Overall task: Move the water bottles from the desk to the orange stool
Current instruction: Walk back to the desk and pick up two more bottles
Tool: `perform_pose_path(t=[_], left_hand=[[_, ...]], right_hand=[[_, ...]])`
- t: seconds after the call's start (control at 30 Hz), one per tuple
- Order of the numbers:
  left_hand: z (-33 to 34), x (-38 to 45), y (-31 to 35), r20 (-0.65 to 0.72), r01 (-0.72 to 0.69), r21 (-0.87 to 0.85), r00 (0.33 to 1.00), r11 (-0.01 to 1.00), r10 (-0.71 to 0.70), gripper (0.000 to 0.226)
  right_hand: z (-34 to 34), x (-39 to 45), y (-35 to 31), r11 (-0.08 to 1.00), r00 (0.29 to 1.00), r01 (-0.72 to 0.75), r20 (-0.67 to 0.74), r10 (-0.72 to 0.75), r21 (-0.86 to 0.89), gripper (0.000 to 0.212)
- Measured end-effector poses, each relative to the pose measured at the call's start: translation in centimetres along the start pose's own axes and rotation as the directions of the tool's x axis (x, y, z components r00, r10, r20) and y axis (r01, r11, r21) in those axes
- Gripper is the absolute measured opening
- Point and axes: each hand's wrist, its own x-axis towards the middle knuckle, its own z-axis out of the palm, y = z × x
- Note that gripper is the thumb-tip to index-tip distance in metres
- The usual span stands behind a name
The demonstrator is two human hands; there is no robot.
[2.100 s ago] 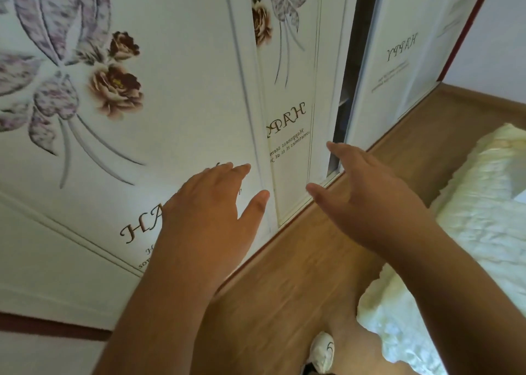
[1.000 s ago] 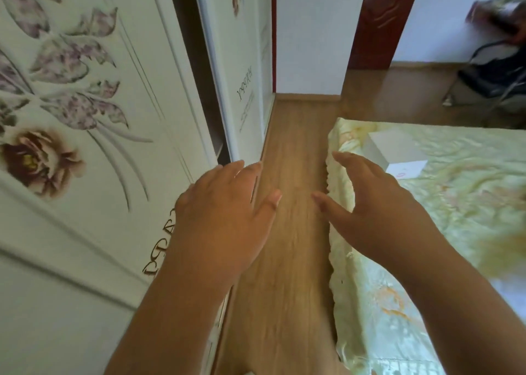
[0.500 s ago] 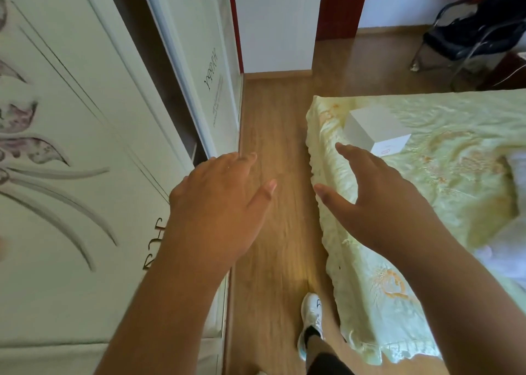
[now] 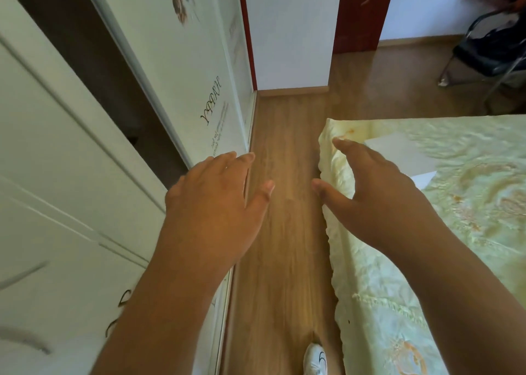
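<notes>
Between a white wardrobe (image 4: pixel 71 175) on the left and a bed (image 4: pixel 455 232) on the right, a person walks a strip of wooden floor (image 4: pixel 284 260), both hands held out ahead at waist height. The left hand (image 4: pixel 212 204) hangs palm down with fingers loosely spread, its grip released and holding nothing. The right hand (image 4: pixel 373 192) is likewise released and empty, fingers curved and thumb pointing inward, above the near left corner of the pale green bedspread. A white box (image 4: pixel 398 152) lies on the bed just beyond that hand. One white shoe (image 4: pixel 316 359) shows at the bottom edge.

No water bottle, table or orange stool appears anywhere in view, so which way the bottles lie from either hand, how they stand and which hand is nearer cannot be told, nor can their look. Judging by the open corridor leading toward the far doorway (image 4: pixel 361 13) and a dark chair (image 4: pixel 489 50) at far right, the person is probably in transit between the two places, with the next pickup not yet begun.
</notes>
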Motion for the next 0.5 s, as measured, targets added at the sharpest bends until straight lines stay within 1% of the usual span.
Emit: perform_pose_path(t=[0.27,0.5], left_hand=[[1.1,5.6,2.7,0.032,-0.008,0.0,0.999,1.0,0.008,0.067],[2.3,12.3,4.3,0.073,-0.071,-0.011,0.995,0.997,0.072,0.067]], right_hand=[[-1.9,5.6,2.8,0.999,1.0,0.0,0.005,0.0,-0.038,0.078],[-2.0,10.1,4.9,0.996,0.998,-0.062,-0.009,0.061,-0.059,0.078]])
